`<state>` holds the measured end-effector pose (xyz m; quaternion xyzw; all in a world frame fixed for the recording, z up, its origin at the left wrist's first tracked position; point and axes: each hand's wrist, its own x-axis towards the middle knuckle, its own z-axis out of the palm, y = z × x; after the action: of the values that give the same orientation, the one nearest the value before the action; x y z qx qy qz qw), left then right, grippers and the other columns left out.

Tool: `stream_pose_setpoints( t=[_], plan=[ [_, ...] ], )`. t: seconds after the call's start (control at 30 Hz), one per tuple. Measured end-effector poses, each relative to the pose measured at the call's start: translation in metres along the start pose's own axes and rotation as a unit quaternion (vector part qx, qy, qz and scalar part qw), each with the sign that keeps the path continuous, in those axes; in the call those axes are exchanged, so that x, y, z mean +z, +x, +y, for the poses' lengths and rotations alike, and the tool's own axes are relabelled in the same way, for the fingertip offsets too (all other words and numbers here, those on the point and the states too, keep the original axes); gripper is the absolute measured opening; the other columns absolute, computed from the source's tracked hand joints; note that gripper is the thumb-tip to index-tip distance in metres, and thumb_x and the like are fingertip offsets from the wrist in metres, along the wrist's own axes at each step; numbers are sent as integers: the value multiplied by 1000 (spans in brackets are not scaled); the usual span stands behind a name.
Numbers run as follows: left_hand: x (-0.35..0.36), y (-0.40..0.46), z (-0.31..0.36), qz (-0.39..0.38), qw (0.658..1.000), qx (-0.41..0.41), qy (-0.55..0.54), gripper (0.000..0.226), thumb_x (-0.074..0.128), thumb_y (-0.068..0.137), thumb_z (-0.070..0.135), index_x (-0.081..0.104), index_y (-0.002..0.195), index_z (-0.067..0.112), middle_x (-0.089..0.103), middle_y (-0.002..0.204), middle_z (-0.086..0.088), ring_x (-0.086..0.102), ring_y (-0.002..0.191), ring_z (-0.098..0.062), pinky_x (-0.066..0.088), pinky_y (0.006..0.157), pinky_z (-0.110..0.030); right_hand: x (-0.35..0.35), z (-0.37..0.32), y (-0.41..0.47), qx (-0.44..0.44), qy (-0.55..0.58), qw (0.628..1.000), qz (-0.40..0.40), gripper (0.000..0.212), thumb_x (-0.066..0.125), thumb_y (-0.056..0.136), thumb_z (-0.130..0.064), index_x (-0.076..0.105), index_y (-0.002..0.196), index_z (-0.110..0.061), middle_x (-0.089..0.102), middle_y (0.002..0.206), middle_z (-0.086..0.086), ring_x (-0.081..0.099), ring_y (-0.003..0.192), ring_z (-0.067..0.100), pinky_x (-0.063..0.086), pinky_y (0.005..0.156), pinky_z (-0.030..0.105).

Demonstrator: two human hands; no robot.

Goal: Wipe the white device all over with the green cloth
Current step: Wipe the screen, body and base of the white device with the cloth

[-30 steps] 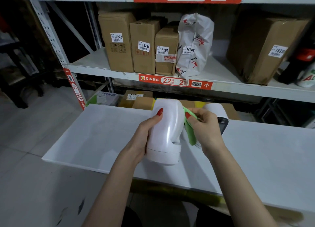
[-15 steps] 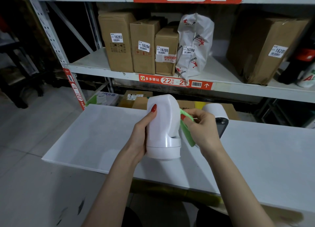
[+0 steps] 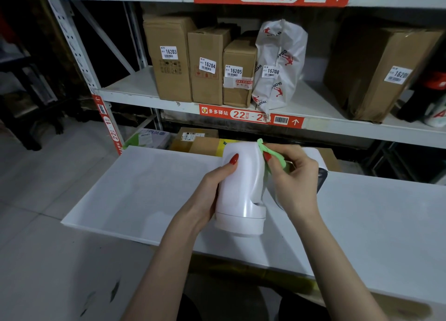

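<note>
Head view: device (image 3: 241, 188) upright, gripped by left hand (image 3: 207, 195); right hand (image 3: 292, 180) pinches cloth (image 3: 275, 158) against its upper right side.

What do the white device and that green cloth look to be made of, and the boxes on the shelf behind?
The white device looks like moulded plastic with a glossy finish: a bright streak of light runs down its smooth curved side. The green cloth seems soft, thin fabric, bunched and creased in the right hand; its weave is too small to tell. The boxes look like brown cardboard, matte, with taped seams and paper labels.
</note>
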<state>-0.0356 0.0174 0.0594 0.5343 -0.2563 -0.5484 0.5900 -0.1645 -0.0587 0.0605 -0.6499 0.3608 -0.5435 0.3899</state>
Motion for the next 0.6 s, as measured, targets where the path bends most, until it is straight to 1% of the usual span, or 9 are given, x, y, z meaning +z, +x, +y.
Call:
stream_pose_setpoints(
  t=[0.1, 0.2, 0.27, 0.37, 0.43, 0.47, 0.53, 0.6],
  plan=[
    [0, 0, 0, 6, 1000, -3, -6, 22, 57, 92, 40, 66, 99, 21, 76, 76, 1, 70, 78, -19, 57, 72, -34, -2, -3, 0, -25, 15, 999, -30, 34, 63, 85, 6, 71, 94, -26, 67, 97, -7, 62, 94, 8, 47, 82, 14],
    [-1, 1, 1, 15, 1000, -2, -16, 22, 56, 92, 42, 66, 96, 22, 75, 70, 2, 70, 70, -17, 56, 68, -32, -2, -4, -1, -40, 24, 997, -65, 31, 64, 85, 5, 71, 96, -23, 69, 99, -6, 64, 97, 11, 50, 84, 19],
    [-1, 1, 1, 16, 1000, -1, -15, 22, 55, 93, 42, 65, 96, 23, 75, 69, 2, 70, 65, -16, 56, 65, -32, -2, -4, -1, -38, 25, 996, -73, 30, 65, 85, 4, 71, 96, -23, 70, 100, -6, 64, 98, 11, 51, 85, 20],
    [-3, 3, -1, 12, 1000, -5, -9, 22, 55, 93, 42, 66, 97, 23, 75, 71, 2, 70, 70, -17, 56, 67, -33, -1, -2, 0, -11, 15, 999, -48, 29, 64, 86, 3, 71, 95, -23, 69, 101, -6, 64, 97, 9, 50, 85, 17],
    [-4, 5, -3, 4, 1000, -12, 1, 21, 55, 93, 42, 64, 98, 25, 75, 71, 3, 70, 74, -18, 57, 68, -34, 0, 1, 0, 27, 14, 999, -23, 25, 63, 87, 1, 71, 95, -22, 69, 103, -4, 63, 97, 7, 50, 83, 13],
    [-3, 5, -4, 2, 1000, -15, 2, 20, 54, 93, 42, 64, 98, 25, 75, 70, 3, 70, 72, -18, 57, 67, -33, 0, 1, 1, 41, 16, 999, -16, 24, 63, 87, 0, 71, 95, -21, 69, 103, -2, 62, 97, 7, 49, 82, 10],
    [-2, 5, -5, 0, 1000, -18, -2, 20, 54, 93, 42, 63, 97, 25, 75, 68, 4, 70, 66, -14, 56, 61, -29, -2, 2, 2, 38, 22, 999, -17, 25, 62, 87, 3, 71, 94, -20, 70, 103, 0, 63, 97, 8, 49, 81, 9],
    [-1, 5, -4, 2, 1000, -18, -11, 22, 55, 93, 43, 64, 99, 24, 75, 69, 3, 71, 65, -14, 56, 58, -28, -4, 0, 2, 18, 32, 999, -34, 28, 61, 86, 6, 72, 93, -19, 71, 101, 0, 64, 97, 9, 49, 83, 13]
  ],
)
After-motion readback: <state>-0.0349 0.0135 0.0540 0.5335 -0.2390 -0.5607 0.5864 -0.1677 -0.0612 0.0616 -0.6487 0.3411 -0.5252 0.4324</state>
